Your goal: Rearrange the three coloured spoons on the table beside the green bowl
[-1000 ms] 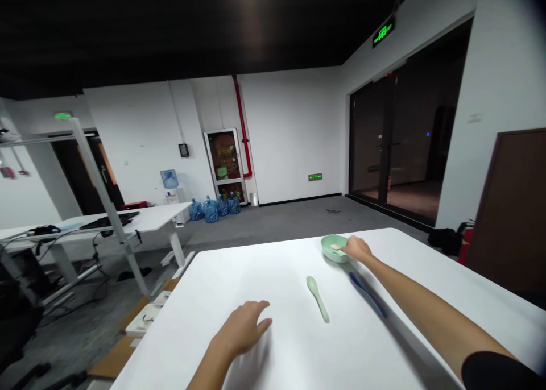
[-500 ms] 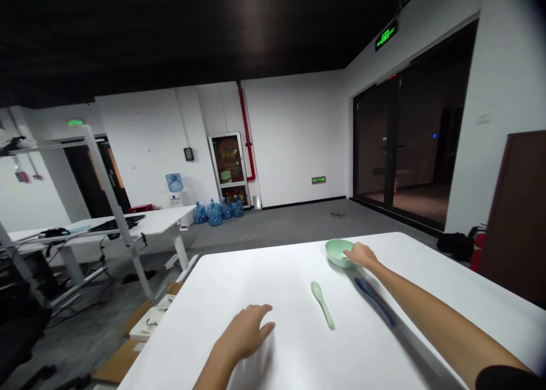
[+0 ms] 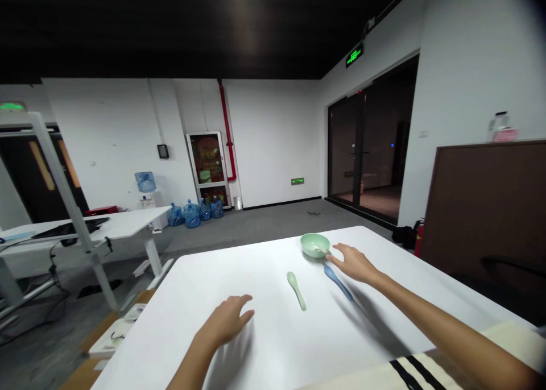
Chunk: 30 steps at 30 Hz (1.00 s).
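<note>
Right hand [image 3: 353,263] is hovering open and empty just right of the round pale-green plastic bowl [image 3: 315,245], fingertips just beside the near-bowl end of the dark-blue plastic spoon [image 3: 338,282], which is lying lengthwise from the bowl toward the person, while the left hand [image 3: 225,323] is resting spread and empty, far from the bowl.

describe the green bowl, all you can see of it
The bowl is small, round, pale mint green, matte like plastic. It stands upright near the far edge of the white table. Something small and pale lies inside, too small to tell. The right hand is open just beside it, apparently not touching. The blue spoon lies close in front.
</note>
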Each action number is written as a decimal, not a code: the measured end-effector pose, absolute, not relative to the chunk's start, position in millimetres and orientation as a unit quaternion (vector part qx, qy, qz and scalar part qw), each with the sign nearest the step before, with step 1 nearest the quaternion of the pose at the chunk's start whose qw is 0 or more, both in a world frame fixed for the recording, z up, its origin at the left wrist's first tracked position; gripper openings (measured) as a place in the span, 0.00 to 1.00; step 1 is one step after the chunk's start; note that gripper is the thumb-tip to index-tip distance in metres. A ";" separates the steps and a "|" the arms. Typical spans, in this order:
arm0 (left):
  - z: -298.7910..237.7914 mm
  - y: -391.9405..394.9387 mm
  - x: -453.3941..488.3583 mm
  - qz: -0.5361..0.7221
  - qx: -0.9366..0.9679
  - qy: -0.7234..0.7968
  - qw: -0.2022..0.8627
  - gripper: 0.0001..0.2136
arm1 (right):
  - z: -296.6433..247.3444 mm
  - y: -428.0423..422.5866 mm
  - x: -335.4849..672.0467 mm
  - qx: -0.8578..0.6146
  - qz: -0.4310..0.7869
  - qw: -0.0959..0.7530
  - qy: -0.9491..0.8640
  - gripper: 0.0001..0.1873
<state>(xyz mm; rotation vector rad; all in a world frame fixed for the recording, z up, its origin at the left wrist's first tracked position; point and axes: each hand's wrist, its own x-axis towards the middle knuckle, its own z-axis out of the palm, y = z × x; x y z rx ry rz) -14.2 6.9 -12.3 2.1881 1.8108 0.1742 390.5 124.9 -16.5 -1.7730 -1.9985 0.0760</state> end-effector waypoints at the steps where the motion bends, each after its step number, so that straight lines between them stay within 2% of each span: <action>1: -12.2 6.7 -14.3 0.061 0.760 0.630 0.148 0.26 | -20.6 118.3 391.5 -0.647 0.024 0.224 -0.728 0.36; 9: -11.2 5.3 -15.2 0.062 0.762 0.627 0.146 0.25 | -57.2 110.0 401.8 -0.671 0.058 0.200 -0.712 0.37; 30: -5.0 2.5 -10.6 0.054 0.759 0.630 0.151 0.26 | -60.2 118.3 407.8 -0.654 0.061 0.214 -0.723 0.35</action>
